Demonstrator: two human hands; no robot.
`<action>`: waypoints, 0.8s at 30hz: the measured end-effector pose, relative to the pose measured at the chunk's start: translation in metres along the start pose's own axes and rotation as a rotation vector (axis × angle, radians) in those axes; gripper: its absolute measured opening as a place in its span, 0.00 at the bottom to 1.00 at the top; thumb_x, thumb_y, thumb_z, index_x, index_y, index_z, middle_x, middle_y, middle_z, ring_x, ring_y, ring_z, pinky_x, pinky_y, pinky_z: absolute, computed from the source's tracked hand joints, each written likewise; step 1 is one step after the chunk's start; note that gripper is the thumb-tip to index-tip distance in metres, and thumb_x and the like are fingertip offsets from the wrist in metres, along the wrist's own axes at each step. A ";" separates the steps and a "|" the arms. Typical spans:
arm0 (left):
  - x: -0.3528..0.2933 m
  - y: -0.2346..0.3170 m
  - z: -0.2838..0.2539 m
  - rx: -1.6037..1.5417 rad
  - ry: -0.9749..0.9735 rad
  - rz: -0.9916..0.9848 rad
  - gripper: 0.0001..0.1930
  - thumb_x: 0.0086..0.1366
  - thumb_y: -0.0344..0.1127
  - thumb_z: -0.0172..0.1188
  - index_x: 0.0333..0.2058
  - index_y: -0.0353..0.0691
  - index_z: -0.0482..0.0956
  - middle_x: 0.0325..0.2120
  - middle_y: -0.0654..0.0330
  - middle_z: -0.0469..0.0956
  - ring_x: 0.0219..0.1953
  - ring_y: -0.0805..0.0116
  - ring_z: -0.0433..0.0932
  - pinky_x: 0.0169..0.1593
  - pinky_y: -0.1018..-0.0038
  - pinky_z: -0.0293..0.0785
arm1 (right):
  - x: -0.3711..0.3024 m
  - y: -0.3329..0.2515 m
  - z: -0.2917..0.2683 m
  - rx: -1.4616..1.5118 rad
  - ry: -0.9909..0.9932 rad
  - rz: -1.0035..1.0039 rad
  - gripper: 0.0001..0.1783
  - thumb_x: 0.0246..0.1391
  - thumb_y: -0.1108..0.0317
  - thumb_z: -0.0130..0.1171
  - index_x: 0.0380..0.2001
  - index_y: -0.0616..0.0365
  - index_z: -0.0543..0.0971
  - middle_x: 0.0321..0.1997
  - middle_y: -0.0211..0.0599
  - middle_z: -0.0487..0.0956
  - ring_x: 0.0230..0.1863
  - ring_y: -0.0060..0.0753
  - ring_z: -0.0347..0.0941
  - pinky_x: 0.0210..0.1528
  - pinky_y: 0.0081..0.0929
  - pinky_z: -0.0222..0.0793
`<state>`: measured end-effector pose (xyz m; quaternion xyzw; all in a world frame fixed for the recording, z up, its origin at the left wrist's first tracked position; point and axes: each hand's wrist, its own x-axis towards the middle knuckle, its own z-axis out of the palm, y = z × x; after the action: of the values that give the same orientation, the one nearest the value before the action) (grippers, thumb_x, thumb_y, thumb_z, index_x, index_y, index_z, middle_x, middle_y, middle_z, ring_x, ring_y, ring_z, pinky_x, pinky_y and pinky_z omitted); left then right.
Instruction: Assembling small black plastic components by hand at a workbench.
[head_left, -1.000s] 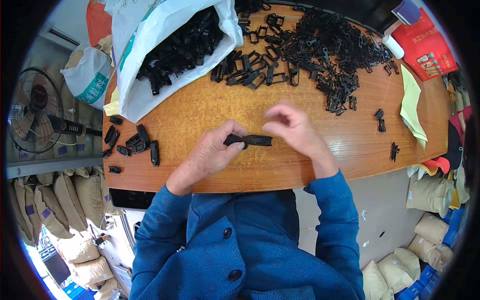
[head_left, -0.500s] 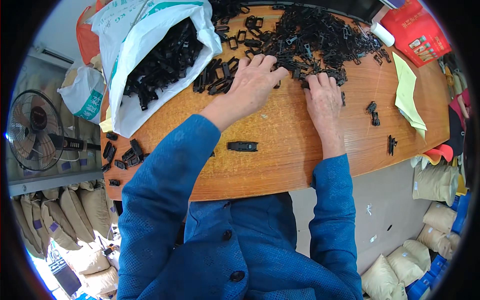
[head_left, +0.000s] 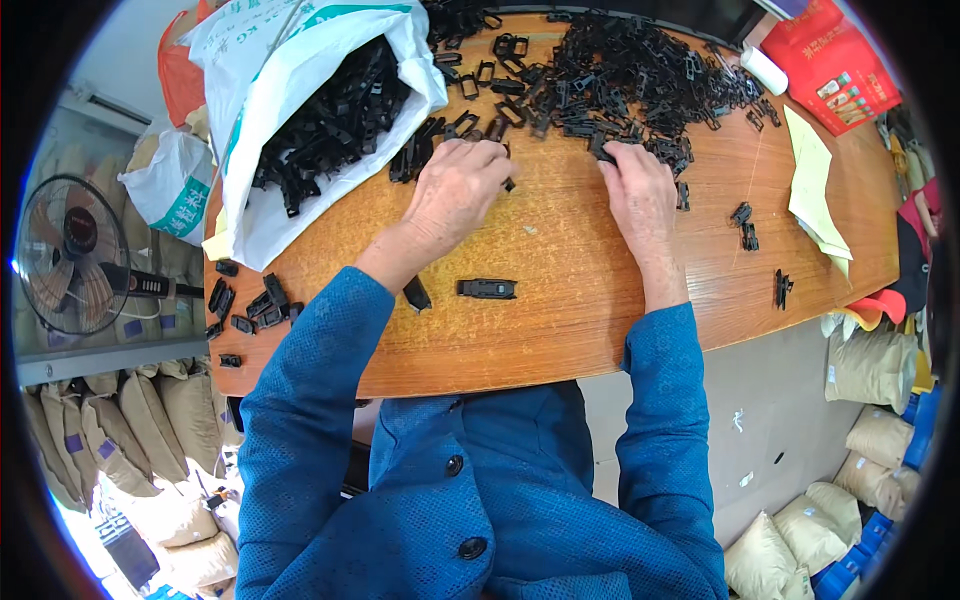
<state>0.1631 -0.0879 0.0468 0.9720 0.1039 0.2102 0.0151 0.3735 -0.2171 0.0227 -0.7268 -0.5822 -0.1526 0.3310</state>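
My left hand (head_left: 455, 190) is over the table's middle with its fingers curled together. A small black plastic part (head_left: 509, 184) shows at its fingertips. At the near edge of a big heap of black plastic frames (head_left: 630, 80), my right hand (head_left: 642, 190) pinches a black plastic clip (head_left: 601, 147) between thumb and fingers. Closer to me lie a longer black clip (head_left: 487, 289) and another black piece (head_left: 416, 293), partly behind my left wrist. Left of the heap, a white sack (head_left: 425, 85) gapes open, full of black parts.
Several black clips (head_left: 265, 303) lie loose at the table's left end. On the right are a few black pieces (head_left: 748, 235), yellow paper (head_left: 812, 190), a white roll (head_left: 764, 70) and a red bag (head_left: 835, 65). A fan (head_left: 75, 255) stands beyond the left edge.
My left hand has drawn back left and toward me, its fingers curling in. My right hand has shifted slightly left, and a black clip now shows in its pinch.
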 end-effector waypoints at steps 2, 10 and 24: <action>0.000 0.007 -0.009 -0.266 0.148 -0.235 0.07 0.55 0.28 0.60 0.35 0.40 0.77 0.31 0.58 0.73 0.35 0.59 0.76 0.41 0.66 0.73 | -0.003 0.008 0.010 0.128 0.073 -0.011 0.10 0.50 0.72 0.61 0.37 0.60 0.76 0.34 0.38 0.78 0.32 0.39 0.75 0.36 0.32 0.69; -0.012 0.013 -0.030 -1.058 0.215 -0.811 0.11 0.68 0.33 0.50 0.47 0.38 0.74 0.29 0.61 0.75 0.29 0.76 0.75 0.30 0.79 0.70 | 0.004 -0.003 0.012 0.929 0.108 0.397 0.04 0.55 0.74 0.58 0.35 0.60 0.77 0.37 0.28 0.79 0.33 0.20 0.71 0.40 0.16 0.65; -0.065 0.054 -0.027 -1.553 0.283 -0.884 0.25 0.57 0.36 0.65 0.52 0.36 0.67 0.30 0.63 0.72 0.31 0.78 0.70 0.34 0.80 0.70 | -0.014 -0.100 0.016 1.660 -0.248 0.578 0.04 0.59 0.71 0.55 0.37 0.57 0.76 0.43 0.34 0.79 0.44 0.24 0.73 0.50 0.24 0.67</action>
<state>0.1045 -0.1546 0.0488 0.5247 0.2973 0.3138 0.7334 0.2722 -0.2063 0.0325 -0.3825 -0.3307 0.4882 0.7113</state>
